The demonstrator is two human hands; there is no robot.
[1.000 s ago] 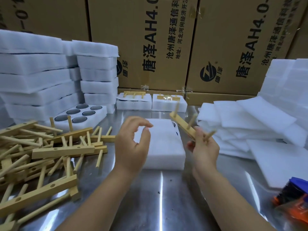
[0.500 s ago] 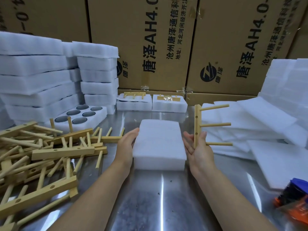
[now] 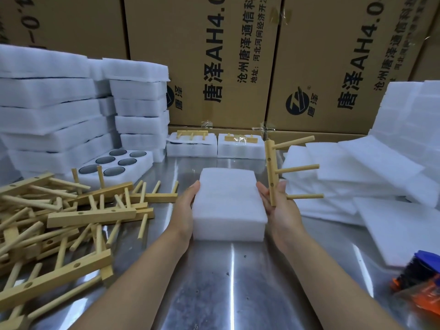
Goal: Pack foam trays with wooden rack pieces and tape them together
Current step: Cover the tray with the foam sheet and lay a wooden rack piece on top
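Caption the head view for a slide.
Left hand and right hand press a foam block from both sides on the steel table; the right pinches a three-peg wooden rack piece upright.

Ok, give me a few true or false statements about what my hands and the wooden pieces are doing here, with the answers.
1. The right hand holds a wooden rack piece upright. True.
2. Its three pegs point left. False: they point right.
3. The left hand lies flat against the foam block. True.
4. The pile of loose rack pieces lies right of the foam block. False: it lies to the block's left.
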